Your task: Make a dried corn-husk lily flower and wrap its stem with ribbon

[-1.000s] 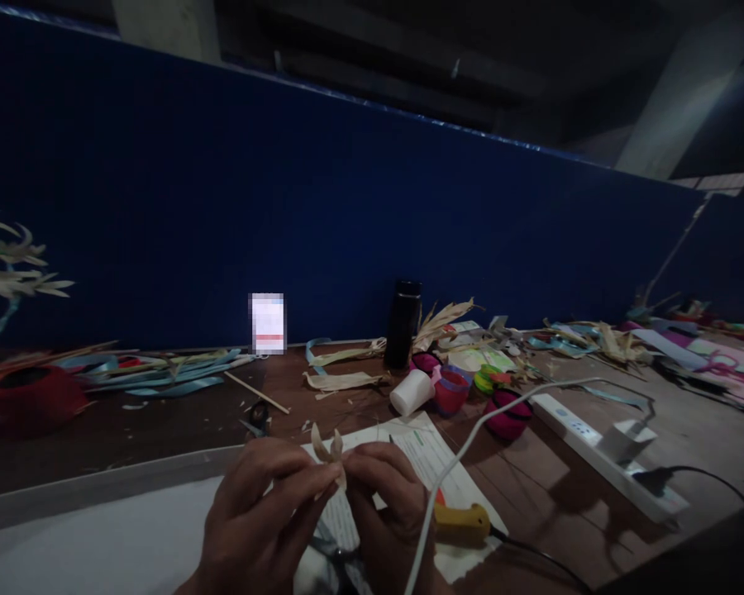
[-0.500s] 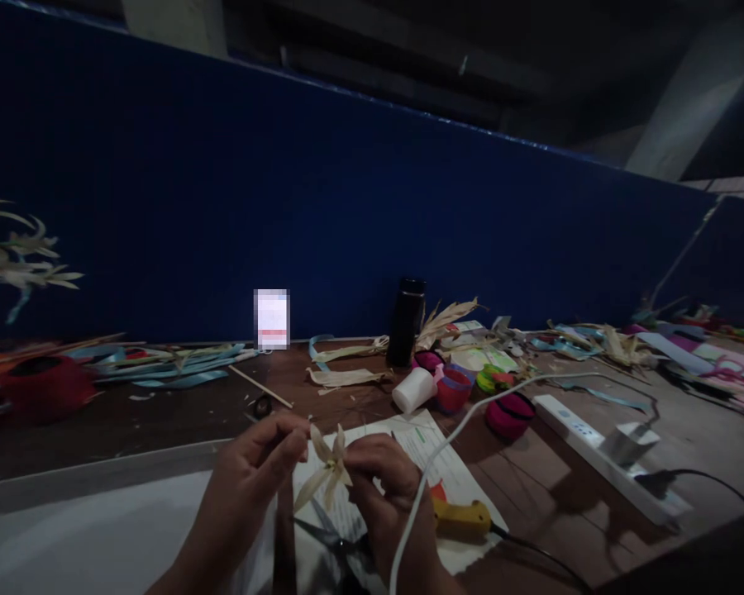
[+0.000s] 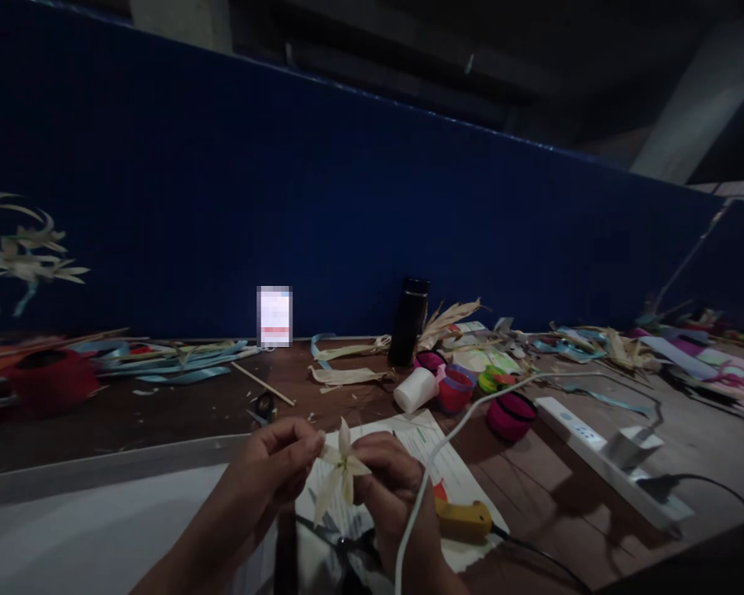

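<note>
A pale star-shaped flower [image 3: 343, 468] with long pointed petals is held between both hands above a printed paper sheet [image 3: 455, 467]. My left hand [image 3: 279, 467] pinches a petal on its left side with thumb and forefinger. On the other side, my right hand [image 3: 393, 483] has its fingers closed on the flower's right edge. Dark scissors [image 3: 344, 544] lie beneath the flower, partly covered by the hands. A yellow-handled tool [image 3: 464, 519] with a black cord rests on the paper just right of my right hand.
A white cable [image 3: 437, 446] loops over my right wrist to a power strip [image 3: 608, 463]. A black bottle [image 3: 407, 322], white cup [image 3: 415, 390] and pink rolls [image 3: 512, 415] stand behind. At left are a white tray [image 3: 99, 467], red container [image 3: 53, 380] and more flowers [image 3: 21, 256].
The flower has turned and shifted slightly right. My left hand has moved a little right and now pinches a petal. The whole view has shifted slightly.
</note>
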`<state>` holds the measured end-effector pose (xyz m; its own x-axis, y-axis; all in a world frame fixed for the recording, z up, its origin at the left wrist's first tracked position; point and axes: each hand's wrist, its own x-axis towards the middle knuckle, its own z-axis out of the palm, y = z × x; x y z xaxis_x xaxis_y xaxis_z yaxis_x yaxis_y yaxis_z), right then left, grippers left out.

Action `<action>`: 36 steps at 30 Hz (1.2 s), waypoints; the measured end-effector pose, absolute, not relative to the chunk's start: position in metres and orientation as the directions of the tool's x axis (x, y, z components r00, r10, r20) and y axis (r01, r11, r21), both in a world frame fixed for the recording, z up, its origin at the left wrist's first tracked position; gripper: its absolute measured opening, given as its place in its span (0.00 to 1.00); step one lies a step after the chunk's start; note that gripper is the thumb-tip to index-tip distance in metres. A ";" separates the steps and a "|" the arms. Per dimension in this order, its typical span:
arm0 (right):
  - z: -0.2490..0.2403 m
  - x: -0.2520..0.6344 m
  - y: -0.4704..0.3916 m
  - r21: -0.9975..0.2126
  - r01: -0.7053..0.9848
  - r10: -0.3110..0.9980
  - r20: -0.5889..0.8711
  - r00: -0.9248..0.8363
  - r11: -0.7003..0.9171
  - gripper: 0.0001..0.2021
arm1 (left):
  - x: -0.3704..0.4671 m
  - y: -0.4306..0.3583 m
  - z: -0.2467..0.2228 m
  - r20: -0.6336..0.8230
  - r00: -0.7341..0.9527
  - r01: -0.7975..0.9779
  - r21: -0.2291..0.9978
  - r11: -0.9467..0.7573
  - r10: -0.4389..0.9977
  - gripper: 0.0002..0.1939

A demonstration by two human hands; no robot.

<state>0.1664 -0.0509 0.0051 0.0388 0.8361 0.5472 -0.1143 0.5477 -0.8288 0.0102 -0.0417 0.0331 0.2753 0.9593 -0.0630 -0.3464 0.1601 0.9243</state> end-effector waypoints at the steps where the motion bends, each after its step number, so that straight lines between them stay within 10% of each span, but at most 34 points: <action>1: 0.006 0.167 -0.051 -0.837 -0.128 0.846 0.532 0.033 0.531 0.03 | 0.010 -0.042 0.032 -0.071 0.274 -0.344 0.924 0.167 0.959 0.16; 10: 0.003 0.162 -0.048 -0.846 -0.465 0.941 0.331 -0.071 0.263 0.03 | 0.013 -0.041 0.032 -0.086 0.276 -0.298 0.939 0.171 0.957 0.15; 36: -0.003 0.165 -0.047 -0.924 -0.379 0.941 0.169 -0.292 0.048 0.03 | 0.015 -0.046 0.042 0.075 0.264 -0.243 0.970 -0.008 0.962 0.17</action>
